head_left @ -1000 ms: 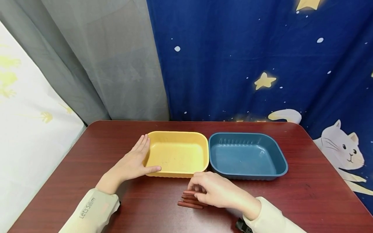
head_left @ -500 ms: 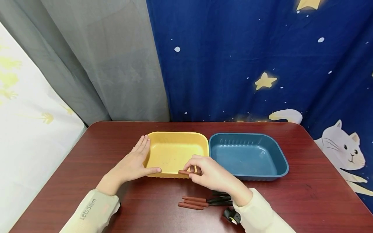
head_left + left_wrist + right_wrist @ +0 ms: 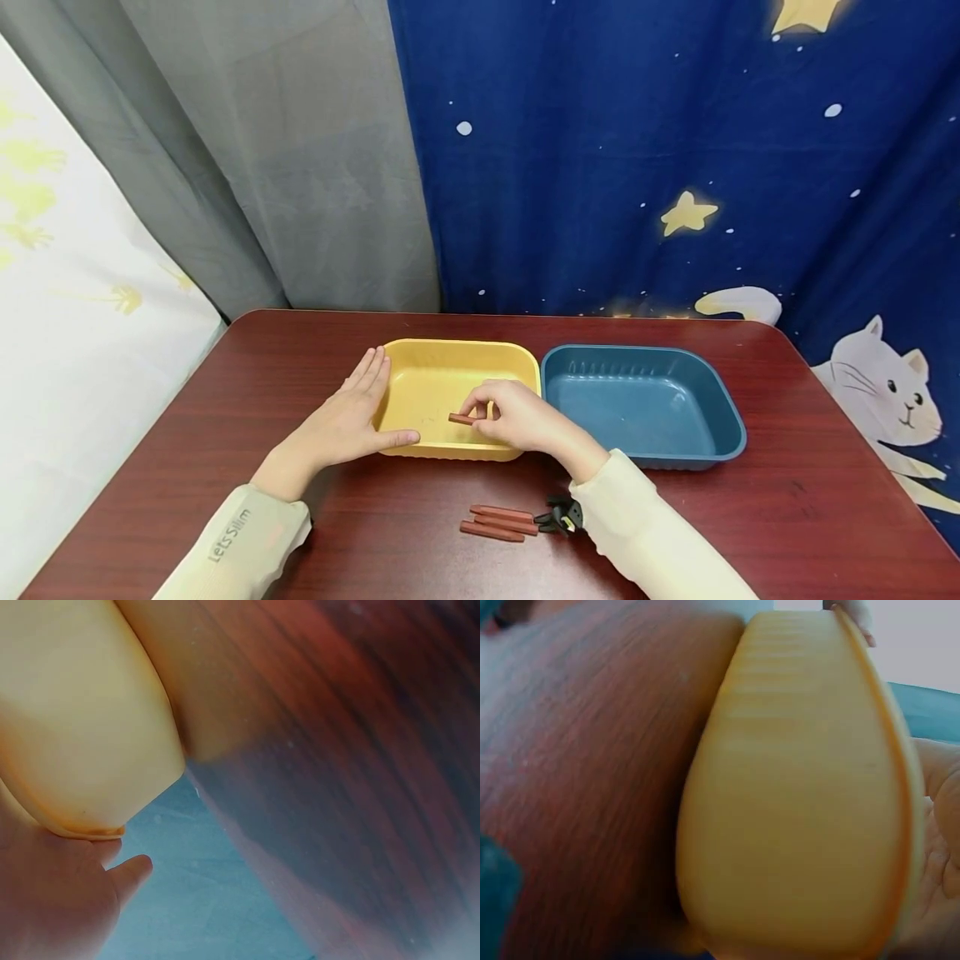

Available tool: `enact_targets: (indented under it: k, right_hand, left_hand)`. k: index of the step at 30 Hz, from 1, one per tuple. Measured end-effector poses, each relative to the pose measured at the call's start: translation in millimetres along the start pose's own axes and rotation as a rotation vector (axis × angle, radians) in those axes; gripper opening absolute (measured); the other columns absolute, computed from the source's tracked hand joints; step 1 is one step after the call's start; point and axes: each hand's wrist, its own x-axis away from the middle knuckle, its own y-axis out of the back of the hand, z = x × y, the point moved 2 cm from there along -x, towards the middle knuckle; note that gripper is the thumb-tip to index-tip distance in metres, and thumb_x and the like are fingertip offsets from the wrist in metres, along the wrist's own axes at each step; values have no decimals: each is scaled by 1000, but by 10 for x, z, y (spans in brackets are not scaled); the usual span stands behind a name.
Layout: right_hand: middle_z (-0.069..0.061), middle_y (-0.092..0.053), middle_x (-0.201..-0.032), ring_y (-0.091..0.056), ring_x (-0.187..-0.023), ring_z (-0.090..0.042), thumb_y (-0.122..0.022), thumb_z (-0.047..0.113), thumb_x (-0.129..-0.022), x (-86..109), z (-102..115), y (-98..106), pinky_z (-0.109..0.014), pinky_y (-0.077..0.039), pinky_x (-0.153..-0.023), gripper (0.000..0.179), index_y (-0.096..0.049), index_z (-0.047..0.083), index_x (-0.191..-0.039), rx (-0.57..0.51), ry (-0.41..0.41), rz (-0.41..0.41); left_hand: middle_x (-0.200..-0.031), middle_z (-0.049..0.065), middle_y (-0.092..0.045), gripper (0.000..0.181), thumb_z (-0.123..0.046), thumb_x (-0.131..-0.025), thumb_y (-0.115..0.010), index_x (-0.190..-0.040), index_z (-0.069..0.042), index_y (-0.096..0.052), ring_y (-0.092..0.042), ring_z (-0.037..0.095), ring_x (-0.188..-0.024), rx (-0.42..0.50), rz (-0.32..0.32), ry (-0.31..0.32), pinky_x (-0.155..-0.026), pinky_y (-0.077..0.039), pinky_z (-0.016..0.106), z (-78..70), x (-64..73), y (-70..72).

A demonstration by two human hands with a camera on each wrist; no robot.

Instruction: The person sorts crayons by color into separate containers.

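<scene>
A yellow plastic bin (image 3: 450,451) stands at the middle of the table. My left hand (image 3: 341,425) rests on its left end, with straight fingers along the rim and the thumb over the front edge; the left wrist view shows this hand (image 3: 52,900) against the bin wall (image 3: 90,712). Over the bin, my right hand (image 3: 517,417) pinches a short reddish-brown stick (image 3: 460,418), its far end inside the fingers. In the right wrist view the bin's outer wall (image 3: 802,795) hides most of this hand (image 3: 941,825).
Several similar reddish-brown sticks (image 3: 492,531) lie on the table in front of the bin. Dark pieces (image 3: 552,521) at their right ends are partly covered by my right sleeve (image 3: 637,525). A blue bin (image 3: 637,412) stands right beside the yellow one. Curtains (image 3: 525,167) hang behind the table.
My right hand has picked a reddish-brown stick up from the group on the table and carried it up and forward over the yellow bin. The left hand keeps its place.
</scene>
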Motion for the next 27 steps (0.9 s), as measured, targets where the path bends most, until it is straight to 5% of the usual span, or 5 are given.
enact_targets:
  k: [14, 27]
  right_hand:
    - [4, -63, -75, -54, -76, -11, -71, 6, -86, -344, -103, -112, -26, -44, -74, 13, -76, 15, -95, 87, -124, 120]
    - [1, -66, -80, -57, -75, -13, -68, 6, -86, -174, -21, -32, -26, -47, -71, 17, -75, 8, -101, 122, -66, 57]
  left_hand:
    - [-167, 17, 1, 125, -79, -78, -60, -156, 6, -11, -1, 35, -156, -3, -1, -2, -123, -19, 53, -10, 12, -2]
    - [-167, 17, 0, 124, -79, -79, -58, -156, 5, -11, -2, 36, -156, -1, 5, 0, -123, -19, 53, 4, 2, -5]
